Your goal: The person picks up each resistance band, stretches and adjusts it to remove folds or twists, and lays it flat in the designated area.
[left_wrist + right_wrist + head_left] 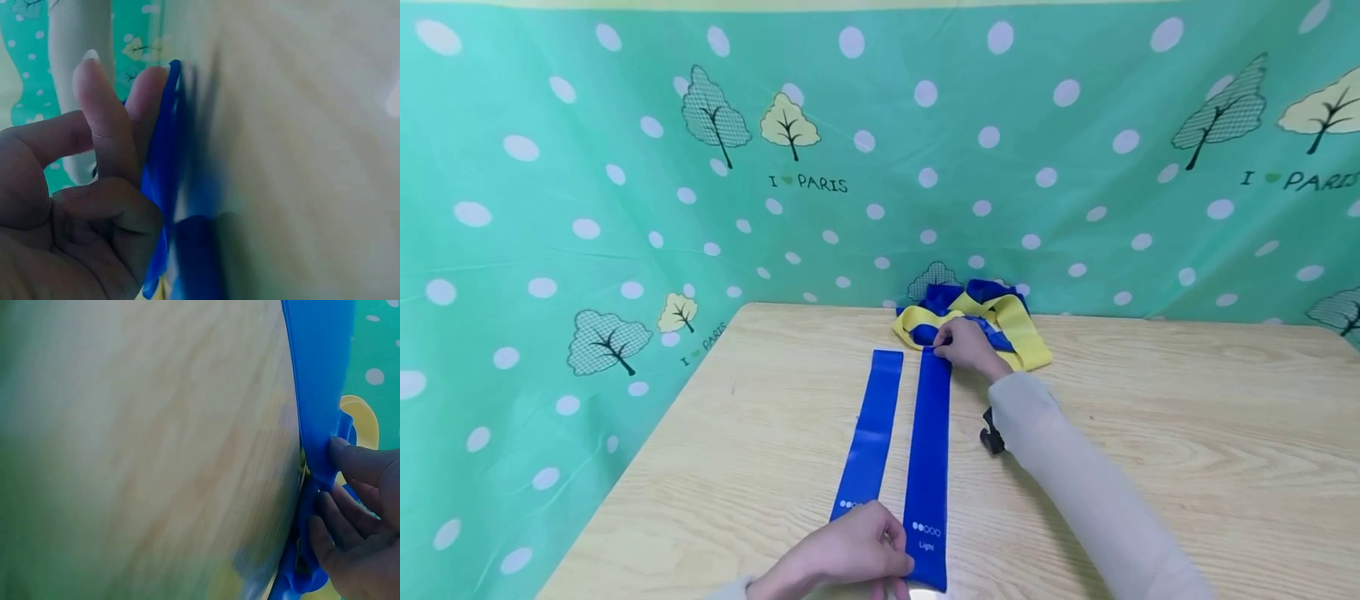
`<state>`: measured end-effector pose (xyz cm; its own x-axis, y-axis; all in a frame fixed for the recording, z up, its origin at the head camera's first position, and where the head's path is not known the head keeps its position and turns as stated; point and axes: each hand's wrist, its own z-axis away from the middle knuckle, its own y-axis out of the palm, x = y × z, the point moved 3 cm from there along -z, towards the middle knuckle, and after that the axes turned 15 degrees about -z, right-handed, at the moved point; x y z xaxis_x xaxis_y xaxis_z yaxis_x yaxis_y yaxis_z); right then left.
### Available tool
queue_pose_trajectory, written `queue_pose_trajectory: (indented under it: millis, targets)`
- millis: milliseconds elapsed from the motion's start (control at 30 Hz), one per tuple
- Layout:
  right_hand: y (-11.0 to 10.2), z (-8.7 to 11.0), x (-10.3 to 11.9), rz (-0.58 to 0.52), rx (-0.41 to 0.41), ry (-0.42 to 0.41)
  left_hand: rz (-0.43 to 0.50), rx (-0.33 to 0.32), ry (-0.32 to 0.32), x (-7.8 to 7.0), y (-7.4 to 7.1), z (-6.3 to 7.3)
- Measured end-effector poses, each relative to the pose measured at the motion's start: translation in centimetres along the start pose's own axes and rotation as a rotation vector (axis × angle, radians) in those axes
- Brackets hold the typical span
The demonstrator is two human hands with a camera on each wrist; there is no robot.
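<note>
Two flat blue resistance bands lie nearly side by side on the table, running away from me. The right-hand band (928,450) carries a row of white dots and the word "Light" near its close end. My right hand (964,346) pinches that band's far end; the right wrist view shows the thumb on the blue band (322,381). At its near left corner, my left hand (861,546) holds the edge with the fingertips, other fingers bent or raised in the left wrist view. The left-hand band (872,425) is partly covered by my left hand.
Behind my right hand lies a loose heap of yellow and blue bands (1026,329) against the green polka-dot curtain (880,150). A black clip-like piece (992,433) sits beside my right forearm, partly under the sleeve. The wooden table (1187,433) extends to both sides.
</note>
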<state>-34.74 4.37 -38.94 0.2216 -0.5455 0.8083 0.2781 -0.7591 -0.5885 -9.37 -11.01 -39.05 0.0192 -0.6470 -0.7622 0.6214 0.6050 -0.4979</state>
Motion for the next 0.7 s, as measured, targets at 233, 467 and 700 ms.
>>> queue_pose_trajectory:
  millis: [233,467,700]
  targets:
    - [0.5,-0.3,0.2,0.019,-0.006,-0.022,-0.082,-0.006,-0.082,0.4,-0.2,0.2]
    - [0.2,-0.1,0.3,0.032,0.005,-0.014,-0.15,-0.034,-0.118,0.6,-0.5,0.4]
    - [-0.6,0.1,0.3,-0.016,-0.028,-0.051,-0.146,-0.071,-0.072,0.5,-1.5,0.6]
